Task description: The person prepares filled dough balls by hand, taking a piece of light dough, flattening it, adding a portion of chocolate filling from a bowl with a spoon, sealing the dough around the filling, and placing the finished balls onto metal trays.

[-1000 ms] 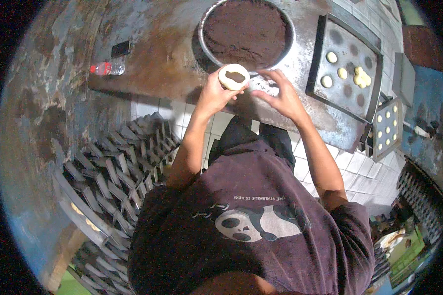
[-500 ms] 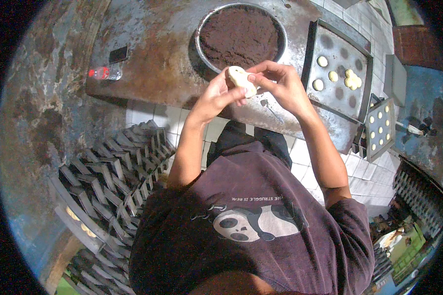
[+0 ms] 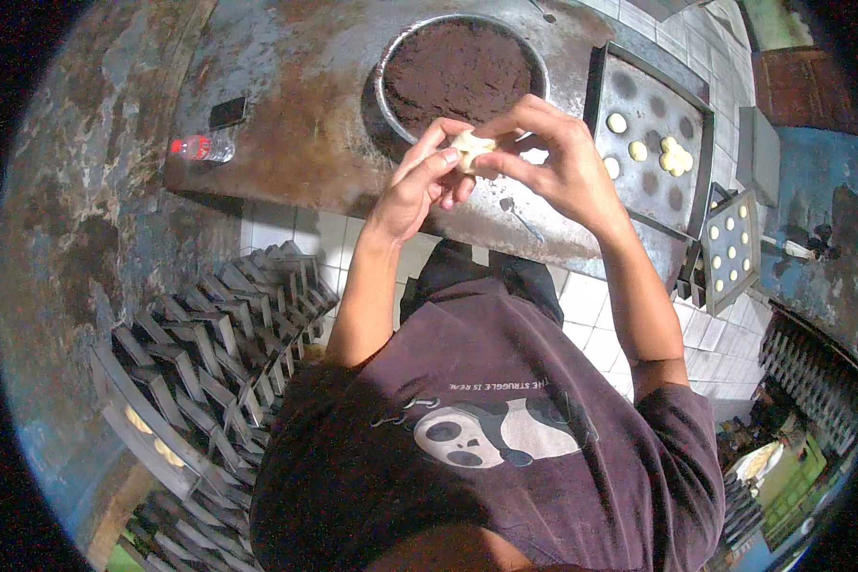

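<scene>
A clear bottle (image 3: pixel 219 148) with red parts sits by the surface's (image 3: pixel 296 157) near left corner, a dark phone (image 3: pixel 227 112) just beyond. Past the near edge: stacked dark trays (image 3: pixel 205 334), pale floor tiles (image 3: pixel 591 297).

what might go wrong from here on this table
The dough might tear where the left hand and right hand pinch it. The clumped balls on the tray touch and may stick together. The spoon lies near the edge of the table and could get knocked off.
</scene>
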Tool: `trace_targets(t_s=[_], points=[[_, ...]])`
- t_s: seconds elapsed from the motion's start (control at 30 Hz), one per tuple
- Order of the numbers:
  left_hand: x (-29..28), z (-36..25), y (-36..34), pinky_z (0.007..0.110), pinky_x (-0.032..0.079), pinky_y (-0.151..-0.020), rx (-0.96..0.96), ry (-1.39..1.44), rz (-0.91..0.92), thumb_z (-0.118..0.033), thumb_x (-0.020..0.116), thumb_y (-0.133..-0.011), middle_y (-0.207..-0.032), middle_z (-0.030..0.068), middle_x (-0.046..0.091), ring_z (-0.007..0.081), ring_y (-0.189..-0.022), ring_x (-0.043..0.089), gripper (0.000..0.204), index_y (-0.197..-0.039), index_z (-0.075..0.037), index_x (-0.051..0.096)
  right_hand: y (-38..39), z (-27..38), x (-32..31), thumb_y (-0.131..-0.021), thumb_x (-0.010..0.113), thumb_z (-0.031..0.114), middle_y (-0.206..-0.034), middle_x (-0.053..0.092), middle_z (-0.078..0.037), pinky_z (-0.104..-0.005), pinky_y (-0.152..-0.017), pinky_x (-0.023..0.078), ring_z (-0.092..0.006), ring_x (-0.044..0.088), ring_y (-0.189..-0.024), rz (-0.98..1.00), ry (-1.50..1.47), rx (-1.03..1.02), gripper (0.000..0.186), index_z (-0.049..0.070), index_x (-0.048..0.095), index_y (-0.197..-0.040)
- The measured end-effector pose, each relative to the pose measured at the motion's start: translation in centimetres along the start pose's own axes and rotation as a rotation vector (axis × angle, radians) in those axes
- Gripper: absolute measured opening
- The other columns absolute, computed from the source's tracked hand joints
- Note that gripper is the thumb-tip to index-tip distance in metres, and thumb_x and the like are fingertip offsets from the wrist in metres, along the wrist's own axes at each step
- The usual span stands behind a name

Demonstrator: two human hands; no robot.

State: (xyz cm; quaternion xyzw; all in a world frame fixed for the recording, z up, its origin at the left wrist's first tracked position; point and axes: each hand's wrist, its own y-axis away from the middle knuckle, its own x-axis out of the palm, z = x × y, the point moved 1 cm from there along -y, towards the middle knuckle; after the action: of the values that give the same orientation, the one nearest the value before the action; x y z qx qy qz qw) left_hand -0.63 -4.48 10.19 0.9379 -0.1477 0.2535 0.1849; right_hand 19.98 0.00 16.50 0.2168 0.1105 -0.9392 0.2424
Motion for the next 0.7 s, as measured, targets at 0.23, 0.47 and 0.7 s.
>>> trace_targets(t_s=[0.23, 0.47, 0.7], points=[[1.2, 1.4, -1.0, 0.02, 0.044, -0.061, 0.16, -0.075, -0.182, -0.027, 0.069, -0.098, -0.093, -0.0021, 0.064, 0.0041, -0.076, 0.056, 0.029, -0.118, -0.008, 0.062, 0.3, 0.7, -0.1, -0.088, 0.081, 0.022, -0.108, 0.068, -0.015, -0.0387, -0.087, 0.058, -0.0267, 0.072, -0.103, -0.11, 0.01, 0.006, 0.047, 0.008, 0.069, -0.132], [2.3, 1.2, -1.6, 0.02, 0.042, -0.053, 0.053, 0.076, -0.143, -0.032, 0.064, -0.1, -0.09, -0.0008, 0.063, 0.0036, -0.07, 0.056, 0.034, -0.124, -0.009, 0.059, 0.1, 0.4, 0.2, -0.082, 0.086, 0.034, -0.113, 0.066, -0.014, -0.042, -0.092, 0.055, -0.0324, 0.067, -0.105, 0.023, 0.2, -0.207, 0.051, 0.008, 0.073, -0.124], [5.0, -2.1, -2.3, 0.017, 0.035, -0.051, 0.139, 0.027, -0.159, -0.019, 0.073, -0.097, -0.077, -0.0018, 0.061, 0.0013, -0.061, 0.05, 0.043, -0.135, -0.01, 0.053, 1.7, -3.5, 0.8, -0.097, 0.072, 0.021, -0.085, 0.068, -0.005, -0.0318, -0.077, 0.058, -0.0136, 0.065, -0.08, -0.35, -0.545, 0.24, 0.023, 0.003, 0.076, -0.111]])
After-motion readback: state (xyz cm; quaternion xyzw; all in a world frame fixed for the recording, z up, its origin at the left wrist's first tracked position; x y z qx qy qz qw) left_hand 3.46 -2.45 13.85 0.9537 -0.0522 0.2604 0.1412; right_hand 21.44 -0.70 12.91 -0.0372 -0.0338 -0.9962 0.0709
